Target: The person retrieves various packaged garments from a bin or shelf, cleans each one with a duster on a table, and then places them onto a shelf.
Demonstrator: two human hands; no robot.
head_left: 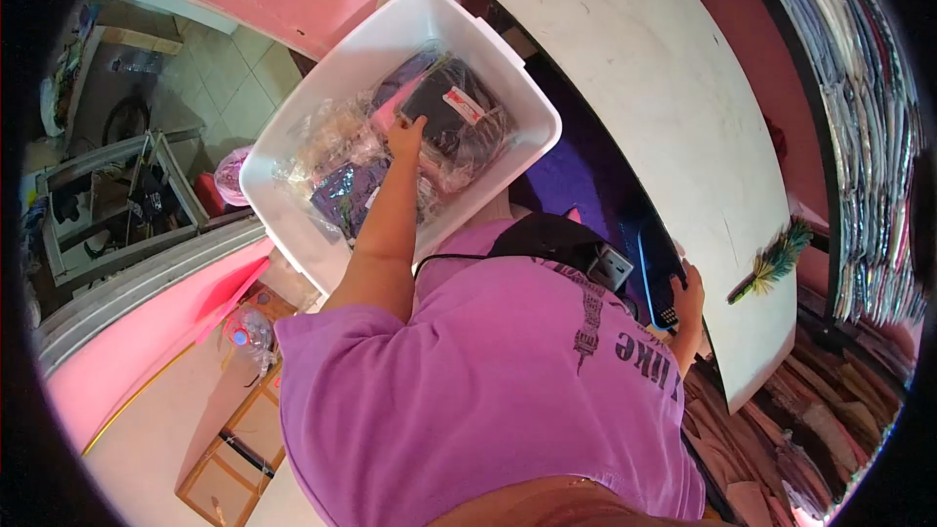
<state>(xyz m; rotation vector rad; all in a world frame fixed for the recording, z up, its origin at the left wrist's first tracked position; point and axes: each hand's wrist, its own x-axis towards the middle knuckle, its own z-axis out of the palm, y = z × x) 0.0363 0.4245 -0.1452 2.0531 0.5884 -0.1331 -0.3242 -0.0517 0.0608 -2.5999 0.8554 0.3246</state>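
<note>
My left hand (405,137) reaches down into a white plastic bin (293,141), its fingers closed on the near edge of a dark folded garment in clear plastic (444,122) with a red and white label. Other plastic-wrapped garments lie around it, among them a dark blue patterned pack (349,193) and crumpled clear wrapping (337,132). My right hand (689,301) is at the edge of a white tabletop (673,88), fingers apart. Close beside it is a dark object with a blue rim (644,278), whose kind I cannot make out.
Packed garments hang in a dense row (864,127) at the right, above stacked folded cloth (830,420). A green sprig (776,259) lies on the tabletop. At left are a metal frame (112,151), a plastic bottle (252,332) and a pink bag (230,176).
</note>
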